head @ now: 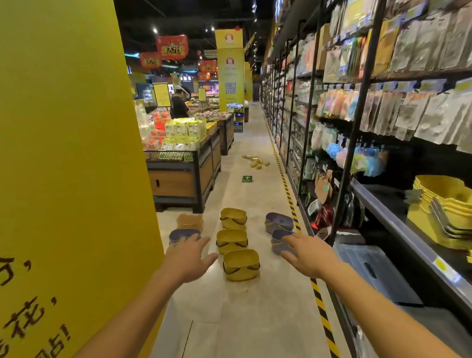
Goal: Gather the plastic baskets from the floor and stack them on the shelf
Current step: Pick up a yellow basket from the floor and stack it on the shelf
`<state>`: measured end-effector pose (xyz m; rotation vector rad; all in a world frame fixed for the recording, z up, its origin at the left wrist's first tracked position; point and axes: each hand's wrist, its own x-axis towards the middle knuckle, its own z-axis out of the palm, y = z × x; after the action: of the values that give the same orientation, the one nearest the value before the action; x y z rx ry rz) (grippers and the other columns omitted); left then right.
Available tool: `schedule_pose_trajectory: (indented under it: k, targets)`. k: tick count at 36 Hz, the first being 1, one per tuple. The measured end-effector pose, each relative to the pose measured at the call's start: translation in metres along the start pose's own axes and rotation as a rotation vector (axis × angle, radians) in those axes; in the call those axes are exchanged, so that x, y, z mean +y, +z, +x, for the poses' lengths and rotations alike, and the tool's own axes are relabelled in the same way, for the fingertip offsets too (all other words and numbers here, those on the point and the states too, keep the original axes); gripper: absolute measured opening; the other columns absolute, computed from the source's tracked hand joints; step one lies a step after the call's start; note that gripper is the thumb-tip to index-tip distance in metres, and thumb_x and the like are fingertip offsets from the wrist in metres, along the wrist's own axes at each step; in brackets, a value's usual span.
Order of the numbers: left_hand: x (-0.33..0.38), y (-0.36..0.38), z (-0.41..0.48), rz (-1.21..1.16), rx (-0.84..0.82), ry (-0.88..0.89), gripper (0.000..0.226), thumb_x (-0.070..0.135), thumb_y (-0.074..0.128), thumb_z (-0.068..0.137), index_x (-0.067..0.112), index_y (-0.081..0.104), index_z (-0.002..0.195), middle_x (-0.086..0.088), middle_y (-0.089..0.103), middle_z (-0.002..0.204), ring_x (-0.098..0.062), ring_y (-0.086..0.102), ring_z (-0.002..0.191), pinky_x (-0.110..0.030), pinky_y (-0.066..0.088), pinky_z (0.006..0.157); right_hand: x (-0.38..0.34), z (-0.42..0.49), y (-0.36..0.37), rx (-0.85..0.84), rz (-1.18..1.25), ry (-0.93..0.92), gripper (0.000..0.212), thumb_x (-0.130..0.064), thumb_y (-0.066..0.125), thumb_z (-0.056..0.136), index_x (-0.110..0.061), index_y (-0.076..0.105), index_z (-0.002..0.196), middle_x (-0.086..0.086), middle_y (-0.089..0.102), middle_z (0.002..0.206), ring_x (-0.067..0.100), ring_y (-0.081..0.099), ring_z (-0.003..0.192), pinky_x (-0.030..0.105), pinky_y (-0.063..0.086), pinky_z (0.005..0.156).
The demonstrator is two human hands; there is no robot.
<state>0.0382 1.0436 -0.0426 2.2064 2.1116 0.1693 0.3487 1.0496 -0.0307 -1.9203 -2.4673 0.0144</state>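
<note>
**Both hands out over the scattered baskets**

My left hand (188,256) and right hand (308,254) reach forward, fingers spread, holding nothing. Three yellow plastic baskets (241,264) line the floor (250,325) between them; purple plastic baskets (279,221) sit either side. Stacked yellow tubs (450,211) fill the dark shelf (408,234) on my right.

**Bright aisle, dark ceiling, smeared edges**

We see small ceiling spotlights (154,30) glowing against a black ceiling, while the floor (250,325) beyond the fingertips (212,257) is evenly lit, with only faint shadows. The packets (425,46) high and right of the fingers are smeared by motion blur. Wide-angle distortion bends the yellow wall (63,158) to the fingers' left. Far past the fingers, detail goes soft.
</note>
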Motion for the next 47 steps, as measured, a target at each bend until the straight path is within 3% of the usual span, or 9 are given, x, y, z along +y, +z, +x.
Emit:
schedule_pose_trajectory:
  k: [10, 19, 33, 47]
  targets:
    - [0.000, 0.008, 0.114, -0.026, -0.046, -0.019, 0.064, 0.065, 0.045, 0.095, 0.037, 0.038, 0.152, 0.002, 0.038, 0.160, -0.026, 0.038, 0.145, -0.050, 0.035, 0.117, 0.025, 0.112, 0.010, -0.037, 0.012, 0.000, 0.056, -0.053, 0.036, 0.101, -0.026, 0.039, 0.150, -0.001, 0.048, 0.149, 0.026, 0.052, 0.129, 0.042, 0.043, 0.105]
    - [-0.037, 0.011, 0.248, -0.053, -0.002, 0.059, 0.063, 0.065, 0.046, 0.095, 0.037, 0.039, 0.151, 0.004, 0.040, 0.158, -0.023, 0.038, 0.145, -0.050, 0.032, 0.119, 0.022, 0.245, 0.014, -0.005, 0.000, -0.018, 0.051, -0.054, 0.038, 0.100, -0.030, 0.044, 0.144, -0.005, 0.049, 0.146, 0.023, 0.054, 0.123, 0.038, 0.044, 0.097]
    - [-0.083, 0.019, 0.414, -0.073, -0.017, 0.115, 0.067, 0.067, 0.041, 0.096, 0.037, 0.031, 0.155, 0.004, 0.035, 0.162, -0.021, 0.034, 0.148, -0.047, 0.032, 0.120, 0.027, 0.408, 0.017, -0.006, -0.025, 0.027, 0.058, -0.054, 0.038, 0.101, -0.026, 0.037, 0.152, -0.003, 0.043, 0.155, 0.023, 0.047, 0.135, 0.040, 0.041, 0.107]
    - [-0.060, 0.057, 0.556, -0.115, -0.040, 0.019, 0.065, 0.065, 0.047, 0.094, 0.037, 0.038, 0.152, 0.010, 0.043, 0.156, -0.015, 0.045, 0.139, -0.041, 0.042, 0.114, 0.114, 0.569, 0.063, -0.010, 0.051, -0.034, 0.058, -0.058, 0.038, 0.098, -0.030, 0.041, 0.148, -0.004, 0.052, 0.146, 0.021, 0.052, 0.129, 0.041, 0.044, 0.105]
